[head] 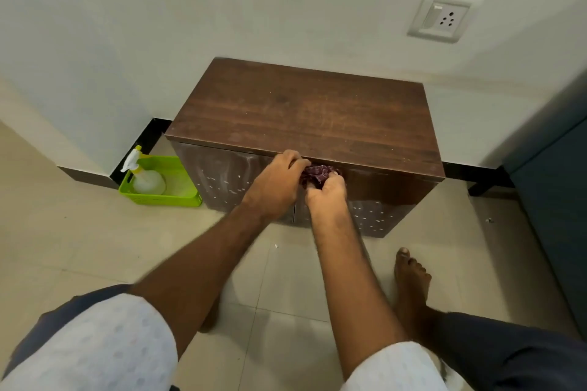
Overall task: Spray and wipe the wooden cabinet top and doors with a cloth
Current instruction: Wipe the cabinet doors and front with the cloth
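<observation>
A low dark wooden cabinet (305, 111) stands against the white wall. Its two front doors (222, 181) are speckled with white spray droplets. A bunched maroon checked cloth (317, 175) sits just under the top's front edge, near the middle of the doors. My left hand (279, 181) and my right hand (327, 197) both grip this cloth, close together. A clear spray bottle (144, 176) with a white and yellow trigger stands in a green basket (165, 197) on the floor, left of the cabinet.
Beige floor tiles spread in front of the cabinet, where my bare foot (409, 276) rests at right. A dark blue-grey piece of furniture (552, 194) fills the right edge. A wall socket (443, 17) sits above the cabinet.
</observation>
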